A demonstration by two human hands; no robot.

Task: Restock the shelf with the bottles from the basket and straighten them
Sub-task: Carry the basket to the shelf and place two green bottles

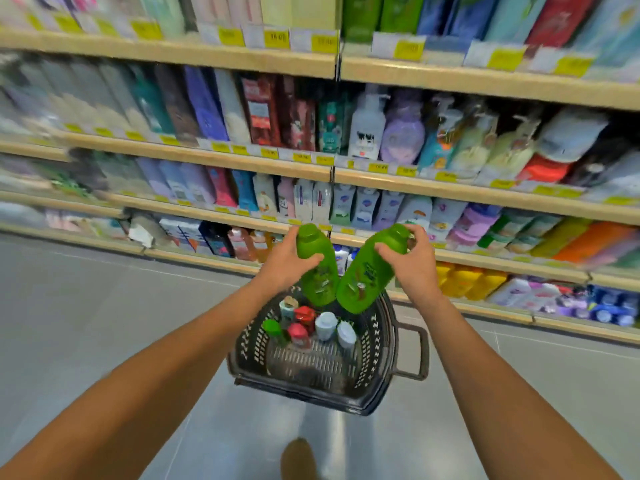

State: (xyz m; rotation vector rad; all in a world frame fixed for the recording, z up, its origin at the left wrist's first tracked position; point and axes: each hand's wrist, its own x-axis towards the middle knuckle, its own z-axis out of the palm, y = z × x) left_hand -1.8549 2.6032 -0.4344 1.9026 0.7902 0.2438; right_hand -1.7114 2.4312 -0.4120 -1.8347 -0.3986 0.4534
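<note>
My left hand (pixel 282 259) grips a green bottle (pixel 317 268) near its cap. A second green bottle (pixel 369 271), tilted to the right, is held by my right hand (pixel 414 265). Both bottles hang just above the black basket (pixel 384 368) on the floor, their bases almost touching. Inside the basket stand several smaller bottles (pixel 311 327) with red, green, white and pale blue caps. Beyond them runs the shelf unit (pixel 332 173), several tiers deep and packed with bottles and refill pouches. The picture is blurred by motion.
The basket's handle (pixel 417 353) sticks out to the right. Grey floor (pixel 104 306) spreads to the left and in front. A shoe tip (pixel 298 457) shows at the bottom edge. Yellow price tags line the shelf edges. Green bottles (pixel 381 15) stand on the top tier.
</note>
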